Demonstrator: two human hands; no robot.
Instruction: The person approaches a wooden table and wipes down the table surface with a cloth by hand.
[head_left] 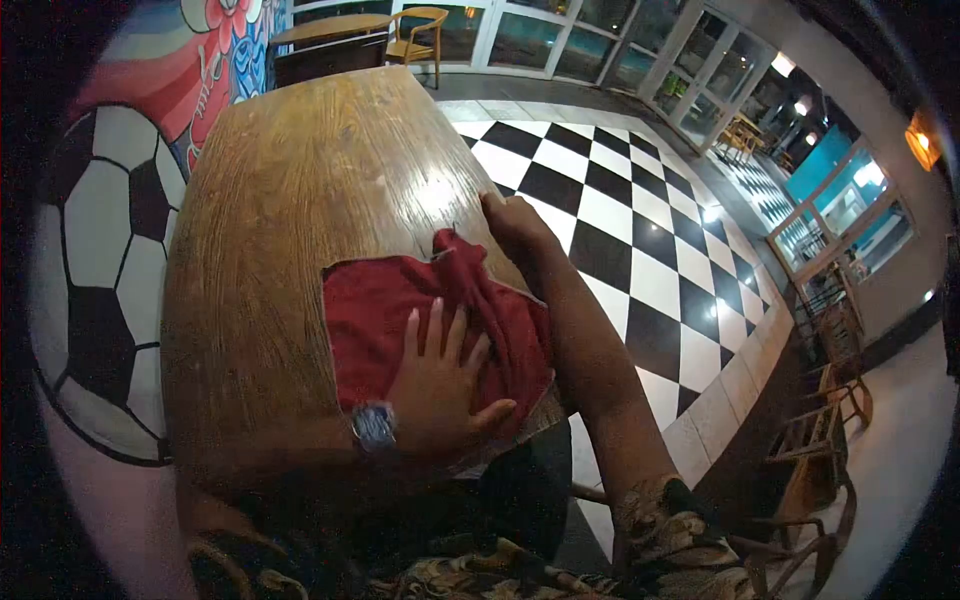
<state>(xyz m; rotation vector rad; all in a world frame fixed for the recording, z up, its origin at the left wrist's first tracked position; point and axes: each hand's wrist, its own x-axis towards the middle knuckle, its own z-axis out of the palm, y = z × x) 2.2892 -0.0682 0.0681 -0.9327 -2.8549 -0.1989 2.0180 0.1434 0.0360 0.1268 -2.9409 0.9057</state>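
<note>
A red cloth (pixel 375 300) lies partly bunched on the near part of a wooden table (pixel 290 170). My left hand (pixel 440 380) rests flat on the cloth with its fingers spread, and a patterned watch or band (pixel 374 426) is on that wrist. Beyond the cloth's right side, my right hand (pixel 515 225) is at the table's right edge, its fingers curled. Whether those fingers hold anything is hidden. The cloth's raised folds run between the two hands.
A soccer ball mural (pixel 110 270) covers the wall at the left. Black-and-white checkered floor (pixel 610 240) lies to the right. Another table (pixel 330 28) and a chair (pixel 415 40) stand at the back; wooden chairs (pixel 810 470) stand at the lower right.
</note>
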